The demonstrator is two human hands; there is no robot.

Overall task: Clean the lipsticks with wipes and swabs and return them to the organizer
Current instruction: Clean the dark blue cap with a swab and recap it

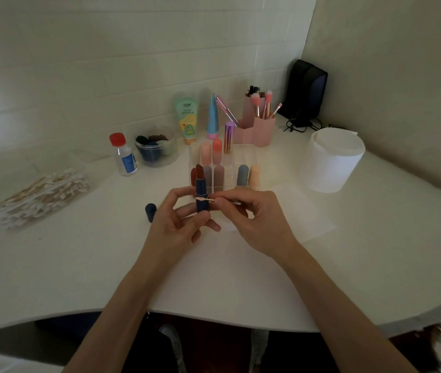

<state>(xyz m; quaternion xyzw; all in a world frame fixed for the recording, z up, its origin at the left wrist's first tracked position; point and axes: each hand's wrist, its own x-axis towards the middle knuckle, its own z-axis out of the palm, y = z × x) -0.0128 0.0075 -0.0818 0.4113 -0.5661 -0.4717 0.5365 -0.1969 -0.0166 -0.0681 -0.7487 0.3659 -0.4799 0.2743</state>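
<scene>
My left hand (180,222) grips an uncapped dark blue lipstick (201,193) upright, its brown-red bullet raised. My right hand (257,219) pinches a cotton swab (208,200) by its wooden stick, and the swab's pink-stained tip touches the side of the blue tube. The lipstick's blue cap (150,212) lies on the table to the left of my left hand. Just behind my hands stands the clear organizer (243,157) holding several lipsticks in pink, orange, grey and peach. A white wipe sheet (302,211) lies flat under and to the right of my right hand.
A pile of cotton swabs (44,196) lies at the left. A small clear bottle with a red cap (123,154), a clear tub of dark items (156,146), two tubes, a pink brush holder (257,122) and a white wipe roll (332,160) stand behind.
</scene>
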